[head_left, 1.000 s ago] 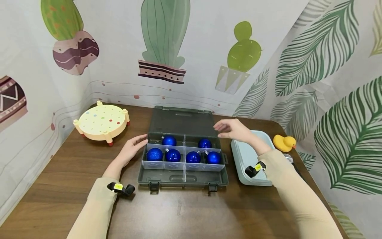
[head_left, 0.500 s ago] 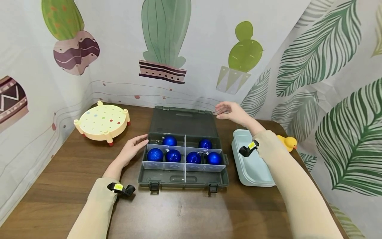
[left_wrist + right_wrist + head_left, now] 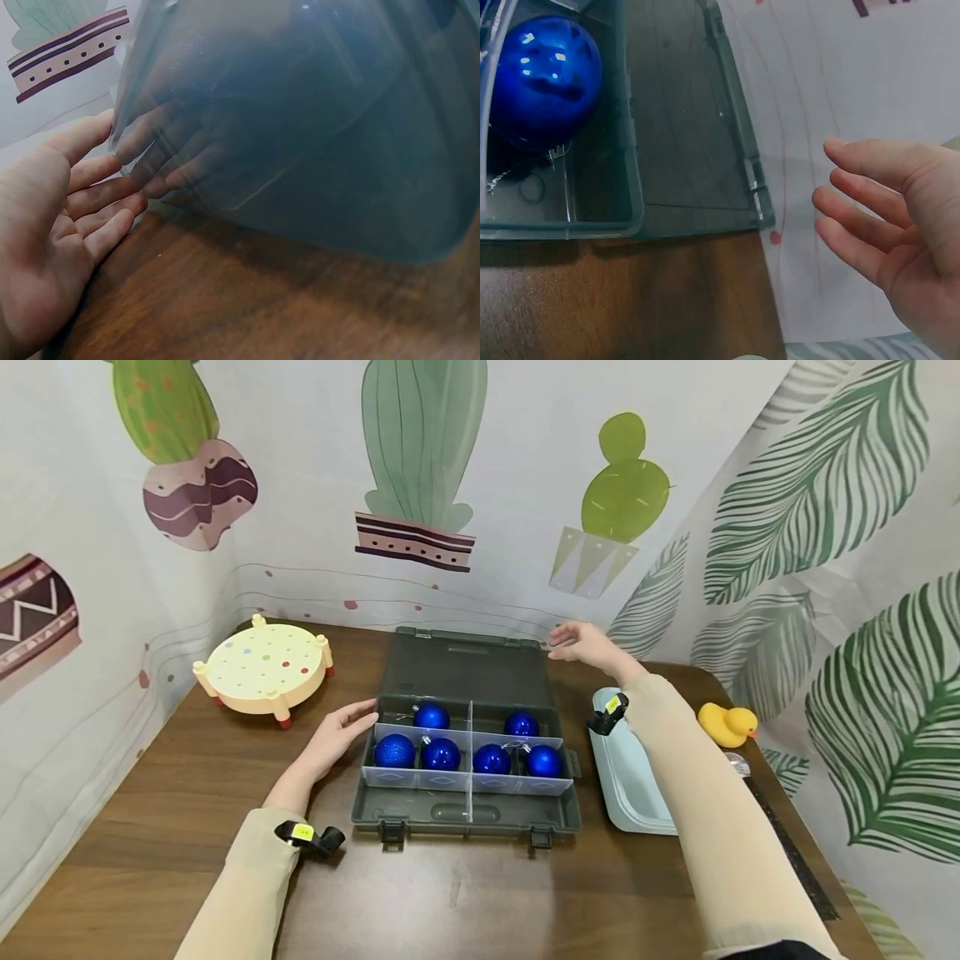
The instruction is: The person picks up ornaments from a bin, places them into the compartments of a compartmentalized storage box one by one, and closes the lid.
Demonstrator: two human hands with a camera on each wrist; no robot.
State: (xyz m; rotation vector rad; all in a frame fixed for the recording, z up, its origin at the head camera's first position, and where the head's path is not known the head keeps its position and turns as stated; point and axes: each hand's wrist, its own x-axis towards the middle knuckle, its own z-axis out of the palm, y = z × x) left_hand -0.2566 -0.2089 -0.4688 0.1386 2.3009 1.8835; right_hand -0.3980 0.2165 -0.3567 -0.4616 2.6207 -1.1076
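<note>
A dark translucent compartment box [image 3: 517,828] lies on the table with its lid [image 3: 465,672] folded back. Several shiny blue bauble ornaments [image 3: 492,759] fill its back and middle rows; one large bauble [image 3: 549,81] shows close up in the right wrist view. The front row holds nothing. My left hand [image 3: 337,739] rests at the box's left side, and in the left wrist view the relaxed fingers [image 3: 105,191] lie against its see-through wall. Beyond the lid's back right corner, my right hand [image 3: 588,646] hovers, loosely curled and holding nothing.
A light blue tub [image 3: 628,810] stands to the right, partly under my right sleeve. Behind it sit a yellow rubber duck [image 3: 727,725] and a black strip [image 3: 795,852] with a round metallic end. A yellow dotted round stand [image 3: 264,667] is at back left.
My right hand has risen from beside the lid's front right corner to its back right corner. The left hand stays at the box's side; the view has shifted slightly.
</note>
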